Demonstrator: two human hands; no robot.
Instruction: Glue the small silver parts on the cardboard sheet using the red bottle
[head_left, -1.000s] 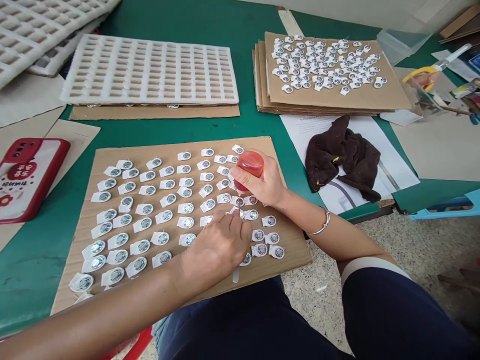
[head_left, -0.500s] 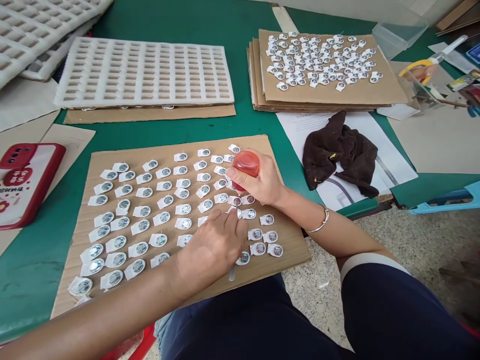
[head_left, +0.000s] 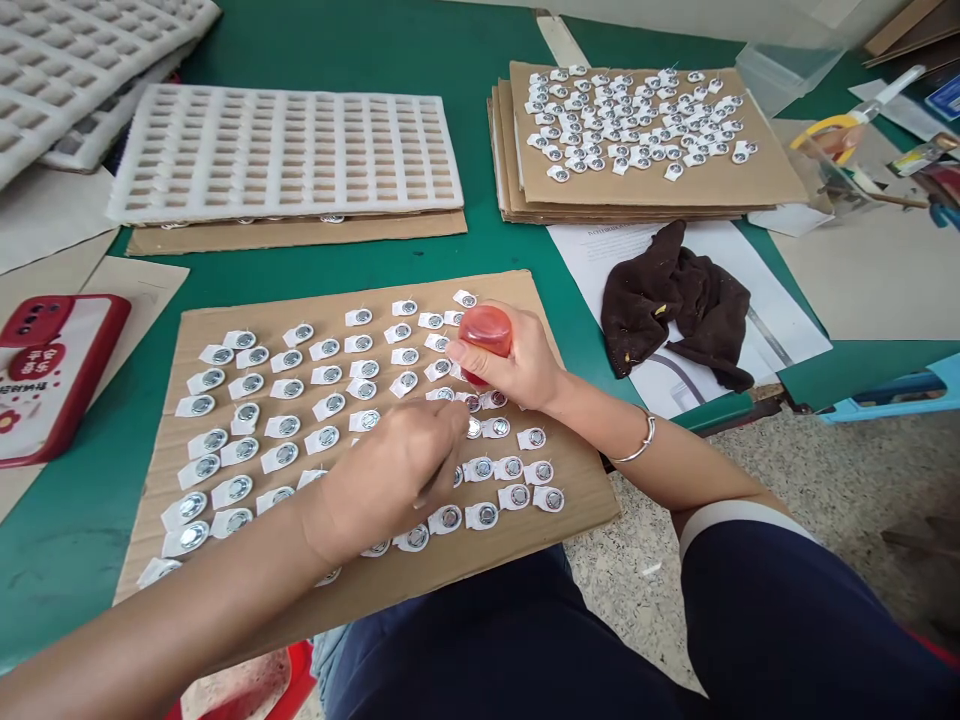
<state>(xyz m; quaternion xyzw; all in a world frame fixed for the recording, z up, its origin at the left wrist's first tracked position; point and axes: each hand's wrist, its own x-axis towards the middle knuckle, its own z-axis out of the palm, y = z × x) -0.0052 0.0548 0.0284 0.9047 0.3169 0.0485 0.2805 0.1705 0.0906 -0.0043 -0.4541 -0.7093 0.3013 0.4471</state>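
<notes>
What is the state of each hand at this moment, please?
Left hand: closed; whether holding anything cannot be told.
Right hand: closed, holding the red bottle.

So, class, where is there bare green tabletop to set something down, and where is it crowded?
Bare tabletop shows behind the white tray, in the strip between the sheet under it and the near cardboard, and left of the cardboard pile. Round pieces crowd that pile and the near cardboard, over which are the left hand, right hand and red bottle.

Probably a workshop: foam trays, rows of small parts.
</notes>
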